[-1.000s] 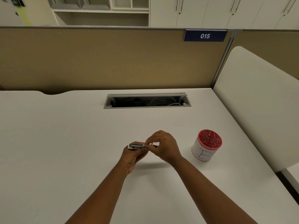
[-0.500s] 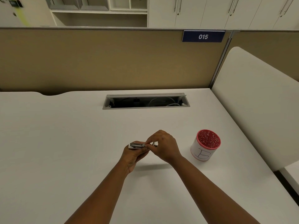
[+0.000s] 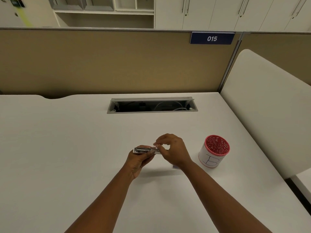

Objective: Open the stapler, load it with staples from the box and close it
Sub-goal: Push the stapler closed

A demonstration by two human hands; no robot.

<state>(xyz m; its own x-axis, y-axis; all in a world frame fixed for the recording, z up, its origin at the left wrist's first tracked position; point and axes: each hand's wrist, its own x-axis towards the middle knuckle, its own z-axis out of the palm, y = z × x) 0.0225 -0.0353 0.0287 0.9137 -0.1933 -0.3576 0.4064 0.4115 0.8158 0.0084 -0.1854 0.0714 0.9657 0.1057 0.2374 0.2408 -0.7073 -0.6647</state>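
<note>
**Over the white desk, both my hands work on a small stapler**

Above the middle of the white desk (image 3: pixel 67 148), my left hand (image 3: pixel 138 161) cradles a small metal stapler (image 3: pixel 143 150) from below, fingers curled up around its body and thumb along the near side, so that it lies roughly level and clear of the desk surface. Its shiny staple channel faces up and runs left to right. My right hand (image 3: pixel 173 151) meets it from the right, thumb and forefinger pinched together at the channel's right end; whether they hold a strip of staples or only the stapler's own metal part I cannot tell, as the spot is too small and partly hidden by my fingers. The other fingers of that hand are loosely curled above.

Just under my right wrist a small pale corner of something (image 3: pixel 175 166) pokes out on the desk; it may be the staple box, but most of it is hidden. To the right, well apart from my hands, stands a white cup with a red rim (image 3: pixel 213 151), marked with a hand-drawn letter B. Beyond my hands, an open cable tray (image 3: pixel 152 105) is set into the desk, with a tan partition (image 3: pixel 101 64) behind it bearing a blue sign reading 015 (image 3: pixel 212 38).
</note>
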